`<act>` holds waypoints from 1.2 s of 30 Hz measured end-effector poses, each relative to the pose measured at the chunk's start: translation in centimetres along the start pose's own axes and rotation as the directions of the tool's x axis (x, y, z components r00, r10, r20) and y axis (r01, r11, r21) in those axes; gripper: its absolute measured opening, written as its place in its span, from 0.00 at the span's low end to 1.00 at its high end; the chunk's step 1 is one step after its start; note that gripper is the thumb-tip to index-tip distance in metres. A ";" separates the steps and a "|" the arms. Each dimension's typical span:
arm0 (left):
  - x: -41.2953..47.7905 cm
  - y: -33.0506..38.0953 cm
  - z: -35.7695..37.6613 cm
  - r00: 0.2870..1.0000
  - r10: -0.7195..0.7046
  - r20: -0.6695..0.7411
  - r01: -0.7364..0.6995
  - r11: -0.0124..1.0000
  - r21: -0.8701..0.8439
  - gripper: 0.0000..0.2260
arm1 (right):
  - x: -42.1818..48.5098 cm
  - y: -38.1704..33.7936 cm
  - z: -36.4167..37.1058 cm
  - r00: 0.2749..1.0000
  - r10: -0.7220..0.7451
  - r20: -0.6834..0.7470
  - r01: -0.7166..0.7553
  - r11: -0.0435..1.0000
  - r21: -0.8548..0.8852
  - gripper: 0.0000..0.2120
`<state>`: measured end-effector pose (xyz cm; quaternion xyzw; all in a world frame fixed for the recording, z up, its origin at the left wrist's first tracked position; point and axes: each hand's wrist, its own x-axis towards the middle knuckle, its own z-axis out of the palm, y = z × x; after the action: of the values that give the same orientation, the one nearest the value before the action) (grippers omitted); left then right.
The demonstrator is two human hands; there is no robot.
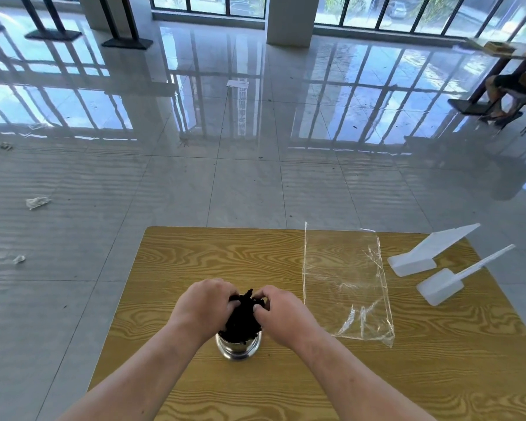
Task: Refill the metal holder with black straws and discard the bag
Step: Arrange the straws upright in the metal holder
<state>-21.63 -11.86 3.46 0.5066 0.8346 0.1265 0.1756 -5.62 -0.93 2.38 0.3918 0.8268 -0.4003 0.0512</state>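
A shiny metal holder (238, 348) stands upright near the middle of the wooden table (195, 256). A bundle of black straws (243, 317) stands in it, tops sticking out. My left hand (205, 302) grips the bundle's top from the left and my right hand (281, 308) from the right, fingers closed around the straw tips. The clear plastic bag (346, 284) lies flat and empty on the table to the right of the holder, apart from both hands.
Two white plastic scoops (431, 253) (444, 285) lie at the table's right edge, beyond the bag. Crumpled scraps (37, 202) litter the tiled floor at left. A seated person (513, 83) is at the far right by a table.
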 end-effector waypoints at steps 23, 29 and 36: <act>0.0 -1.4 -10.8 0.976 -0.078 -0.205 0.033 0.976 -0.216 0.04 | -0.4 -0.4 -1.5 0.982 -0.065 -0.180 0.082 0.993 0.090 0.06; -0.3 -2.8 -11.9 0.896 -0.218 -0.386 0.003 0.874 -0.486 0.04 | -0.6 -0.3 -1.7 0.965 -0.047 -0.258 0.089 0.984 0.156 0.08; -0.3 -2.2 -9.4 0.880 -0.475 0.003 0.006 0.004 -1.000 0.03 | -0.8 -3.1 -2.8 0.986 -0.165 -0.013 0.141 0.798 0.586 0.17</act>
<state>-27.20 -13.45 11.17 0.0605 0.6060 0.7138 0.3457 -6.58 -0.65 6.55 0.3128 0.6913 -0.6454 -0.0881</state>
